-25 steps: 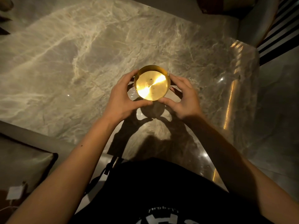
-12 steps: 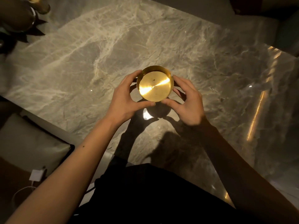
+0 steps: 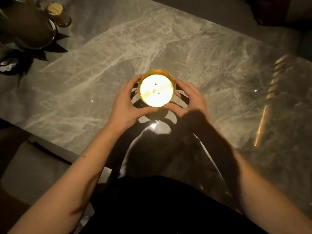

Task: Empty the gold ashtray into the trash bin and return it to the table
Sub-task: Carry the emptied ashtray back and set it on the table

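Note:
The round gold ashtray (image 3: 156,90) is held upright just above the grey marble table (image 3: 84,92), its shadow lying on the stone below it. Its shiny floor glares bright, with a few tiny dark specks on it. My left hand (image 3: 125,103) cups its left side, thumb under the near rim. My right hand (image 3: 189,100) cups its right side the same way. No trash bin is in view.
At the table's far left stand a dark plant pot (image 3: 32,29) with spiky leaves and a small jar with a cork lid (image 3: 57,12). A grey cushion (image 3: 33,169) lies at the lower left. The table's right edge (image 3: 263,122) catches a strip of light.
The view has shifted, bringing the plant pot and jar into sight at the upper left. The ashtray stays between both hands and its floor now glares much brighter.

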`<move>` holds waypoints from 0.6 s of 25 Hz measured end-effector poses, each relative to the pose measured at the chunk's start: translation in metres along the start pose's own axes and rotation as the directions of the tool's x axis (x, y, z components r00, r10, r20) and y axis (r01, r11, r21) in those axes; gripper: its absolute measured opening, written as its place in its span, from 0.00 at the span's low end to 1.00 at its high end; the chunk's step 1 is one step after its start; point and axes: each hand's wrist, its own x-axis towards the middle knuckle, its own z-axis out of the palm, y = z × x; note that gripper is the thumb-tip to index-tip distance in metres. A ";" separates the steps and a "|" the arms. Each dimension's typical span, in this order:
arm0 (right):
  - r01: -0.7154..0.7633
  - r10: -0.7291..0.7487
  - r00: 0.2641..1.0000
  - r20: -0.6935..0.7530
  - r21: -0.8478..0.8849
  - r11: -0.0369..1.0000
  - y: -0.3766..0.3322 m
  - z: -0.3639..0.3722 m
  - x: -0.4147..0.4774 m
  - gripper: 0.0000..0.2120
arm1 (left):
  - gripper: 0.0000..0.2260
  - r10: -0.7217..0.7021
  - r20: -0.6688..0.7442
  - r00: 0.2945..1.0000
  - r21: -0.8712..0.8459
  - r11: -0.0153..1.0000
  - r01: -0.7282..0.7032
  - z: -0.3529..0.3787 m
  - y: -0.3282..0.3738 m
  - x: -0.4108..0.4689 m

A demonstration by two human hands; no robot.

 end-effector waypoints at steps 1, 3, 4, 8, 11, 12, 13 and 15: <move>-0.014 0.014 1.000 0.000 -0.003 1.000 -0.012 0.021 0.008 0.34 | 0.42 -0.021 0.023 1.000 -0.017 1.000 0.021 -0.022 -0.011 0.007; -0.037 0.036 0.999 0.018 0.008 0.999 -0.035 0.061 0.018 0.35 | 0.41 -0.035 0.040 0.999 -0.023 0.999 0.036 -0.064 -0.029 0.016; -0.029 0.029 0.999 0.021 0.006 1.000 -0.046 0.079 0.022 0.35 | 0.41 -0.023 0.036 0.999 -0.010 1.000 0.023 -0.085 -0.036 0.020; 0.039 -0.038 0.999 0.033 -0.042 0.998 -0.088 0.143 0.034 0.33 | 0.41 0.011 0.009 1.000 0.003 1.000 -0.011 -0.158 -0.062 0.017; 0.069 -0.064 0.993 0.100 -0.045 0.997 -0.112 0.179 0.044 0.34 | 0.41 0.009 -0.050 0.999 0.015 1.000 -0.008 -0.197 -0.082 0.007; 0.080 -0.073 0.989 0.127 -0.047 0.996 -0.119 0.190 0.048 0.34 | 0.42 0.005 -0.068 0.998 0.013 1.000 -0.004 -0.208 -0.089 0.004; 0.090 -0.081 0.984 0.156 -0.053 0.995 -0.125 0.201 0.053 0.35 | 0.43 -0.008 -0.088 0.996 -0.003 1.000 0.008 -0.220 -0.096 0.001; 0.101 -0.086 0.973 0.216 -0.057 0.993 -0.136 0.227 0.061 0.36 | 0.44 -0.054 -0.136 0.989 -0.050 0.998 0.047 -0.242 -0.109 -0.006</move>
